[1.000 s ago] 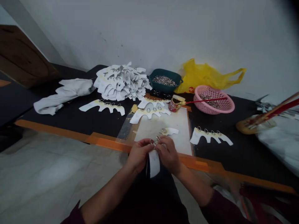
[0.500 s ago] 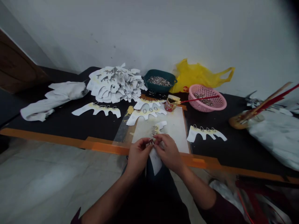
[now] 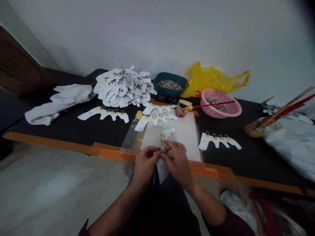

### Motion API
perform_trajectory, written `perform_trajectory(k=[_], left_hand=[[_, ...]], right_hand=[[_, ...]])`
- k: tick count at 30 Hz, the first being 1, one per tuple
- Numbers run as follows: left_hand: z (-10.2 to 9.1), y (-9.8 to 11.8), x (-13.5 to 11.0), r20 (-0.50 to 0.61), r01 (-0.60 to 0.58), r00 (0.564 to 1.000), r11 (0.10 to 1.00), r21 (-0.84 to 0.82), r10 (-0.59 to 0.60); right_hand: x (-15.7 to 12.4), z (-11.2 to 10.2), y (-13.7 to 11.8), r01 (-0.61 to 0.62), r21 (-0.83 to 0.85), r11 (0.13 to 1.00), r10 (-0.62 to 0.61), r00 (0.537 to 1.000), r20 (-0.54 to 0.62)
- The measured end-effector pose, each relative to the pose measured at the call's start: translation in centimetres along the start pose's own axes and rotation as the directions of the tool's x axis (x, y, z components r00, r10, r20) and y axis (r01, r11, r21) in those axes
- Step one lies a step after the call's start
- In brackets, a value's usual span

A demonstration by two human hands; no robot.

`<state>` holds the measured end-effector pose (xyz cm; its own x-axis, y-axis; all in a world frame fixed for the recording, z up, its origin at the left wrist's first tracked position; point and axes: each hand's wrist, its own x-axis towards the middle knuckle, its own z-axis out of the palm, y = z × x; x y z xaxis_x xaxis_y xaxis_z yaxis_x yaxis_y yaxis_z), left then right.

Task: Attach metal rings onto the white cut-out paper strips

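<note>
Left fingers [image 3: 154, 154] and right fingers [image 3: 167, 149] are pinched together on a small metal ring [image 3: 158, 149], right at the edge of a white paper cutout [image 3: 162, 168]. The cutout drops below the hands, and its far end lies on a white board [image 3: 183, 137] just ahead, with two more rings on it. Tip, imo: keep the pinch tight and close to the paper so the ring can't slip. Farther out on the bench [image 3: 246, 164], a ringed cutout [image 3: 154, 120] lies near a green tub of rings [image 3: 169, 82].
</note>
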<state>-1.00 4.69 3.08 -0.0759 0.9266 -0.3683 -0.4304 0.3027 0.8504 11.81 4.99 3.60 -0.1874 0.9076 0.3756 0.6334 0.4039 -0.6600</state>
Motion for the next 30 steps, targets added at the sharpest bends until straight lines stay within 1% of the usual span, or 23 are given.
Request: perform_trajectory(k=[2,4,6,8,9,10,11,13,16,20,22,26,28,30], left_hand=[[-0.1,0.1,-0.1,0.009,-0.009,1.000,0.999,0.034,0.009],[-0.3,0.2,-0.1,0.025,0.013,1.000,1.000,-0.005,-0.013],[-0.4,0.3,0.0,0.037,0.099,0.995,0.989,-0.113,-0.095],[-0.5,0.4,0.0,0.056,0.204,0.979,0.952,-0.228,-0.196],[-0.5,0.4,0.0,0.063,0.237,0.972,0.936,-0.262,-0.228],[-0.5,0.3,0.0,0.063,0.243,0.970,0.931,-0.273,-0.234],[-0.5,0.2,-0.1,0.053,0.221,0.975,0.939,-0.264,-0.215],[-0.5,0.0,-0.2,0.019,0.140,0.990,0.968,-0.207,-0.139],[-0.5,-0.2,-0.5,-0.001,0.036,0.999,0.994,-0.099,-0.036],[-0.5,-0.1,-0.6,0.020,-0.032,0.999,0.999,0.008,0.032],[-0.6,-0.1,-0.6,0.031,-0.031,0.999,0.999,0.009,0.030],[-0.8,-0.1,-0.6,0.038,0.054,0.998,0.992,-0.112,-0.050],[-0.9,0.0,-0.6,0.034,0.047,0.998,0.994,-0.103,-0.043],[-0.9,0.1,-0.8,0.012,-0.003,1.000,0.999,-0.035,0.004]], right_hand=[[0.0,0.2,-0.1,-0.004,-0.014,1.000,0.005,0.999,0.034],[-0.2,0.3,-0.1,0.017,0.019,1.000,-0.017,0.999,0.030],[-0.4,0.5,-0.2,0.042,0.095,0.995,-0.041,0.999,-0.011],[-0.6,0.7,-0.2,0.049,0.171,0.984,-0.040,0.998,-0.058],[-0.8,0.8,-0.2,0.056,0.188,0.981,-0.044,0.997,-0.070],[-0.9,0.8,-0.2,0.064,0.183,0.981,-0.051,0.996,-0.071],[-0.9,0.7,-0.2,0.071,0.159,0.985,-0.062,0.996,-0.066],[-0.9,0.5,-0.2,0.082,0.083,0.993,-0.077,0.995,-0.063],[-0.7,0.0,-0.5,0.057,-0.009,0.998,-0.058,0.995,-0.084],[-0.4,-0.1,-0.9,0.027,-0.036,0.999,-0.027,1.000,-0.002],[-0.6,0.2,-1.0,0.016,0.000,1.000,-0.016,1.000,0.006],[-1.4,1.0,-0.8,-0.061,0.134,0.989,0.075,0.992,-0.105],[-1.7,1.1,-0.7,-0.059,0.128,0.990,0.074,0.990,-0.122],[-1.6,0.9,-0.7,-0.024,0.068,0.997,0.031,0.994,-0.100]])
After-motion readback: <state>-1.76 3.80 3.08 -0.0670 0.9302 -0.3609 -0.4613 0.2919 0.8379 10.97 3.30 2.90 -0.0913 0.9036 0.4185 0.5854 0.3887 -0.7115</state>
